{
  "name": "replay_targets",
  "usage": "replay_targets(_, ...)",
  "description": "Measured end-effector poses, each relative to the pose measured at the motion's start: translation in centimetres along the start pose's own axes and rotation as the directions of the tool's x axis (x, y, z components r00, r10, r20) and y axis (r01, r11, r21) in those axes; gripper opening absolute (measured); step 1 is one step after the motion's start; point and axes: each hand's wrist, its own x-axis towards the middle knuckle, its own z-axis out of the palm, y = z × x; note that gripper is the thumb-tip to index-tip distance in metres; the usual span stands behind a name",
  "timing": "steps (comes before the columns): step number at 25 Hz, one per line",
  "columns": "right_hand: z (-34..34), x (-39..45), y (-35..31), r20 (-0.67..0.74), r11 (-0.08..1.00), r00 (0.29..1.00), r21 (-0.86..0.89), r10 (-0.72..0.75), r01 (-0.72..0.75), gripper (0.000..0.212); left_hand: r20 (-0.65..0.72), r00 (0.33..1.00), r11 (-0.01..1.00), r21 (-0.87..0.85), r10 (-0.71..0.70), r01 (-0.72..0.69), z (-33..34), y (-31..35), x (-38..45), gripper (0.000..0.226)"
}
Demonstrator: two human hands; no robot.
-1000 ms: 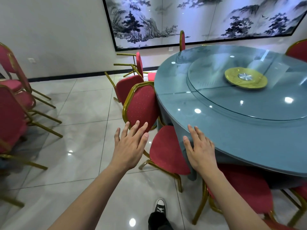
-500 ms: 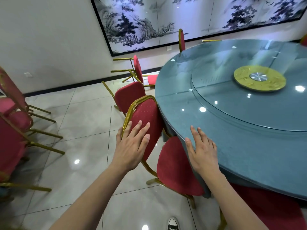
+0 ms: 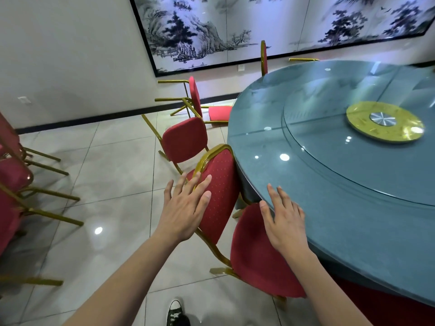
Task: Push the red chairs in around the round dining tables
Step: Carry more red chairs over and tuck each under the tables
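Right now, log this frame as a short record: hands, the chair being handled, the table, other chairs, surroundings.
left hand: open, fingers spread at the backrest of the nearest chair
right hand: open, over the table edge; contact cannot be told
nearest chair: red, gold frame, backrest top against the table rim
round table: blue-grey glass top, turntable with a gold centre disc
next chairs: tipped, lying over, not pushed in
far-left chairs: red, away from the table
wall: ink landscape painting
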Motion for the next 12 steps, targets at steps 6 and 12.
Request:
replay_targets(6, 4.3, 1.3, -6.4, -0.060, 0.997, 0.996, 0.007, 0.073, -0.073, 0.066, 0.033, 0.993, 0.994, 0.016, 0.110, -0.111, -1.9, -8.3, 4.5, 0.081)
replay_targets(12, 8.6, 1.2, -12.8, -0.076, 0.974, 0.971, 0.023, 0.226, -0.224, 0.067, 0.037, 0.974, 0.975, 0.004, 0.222, -0.222, -4.0, -16.5, 6.7, 0.070)
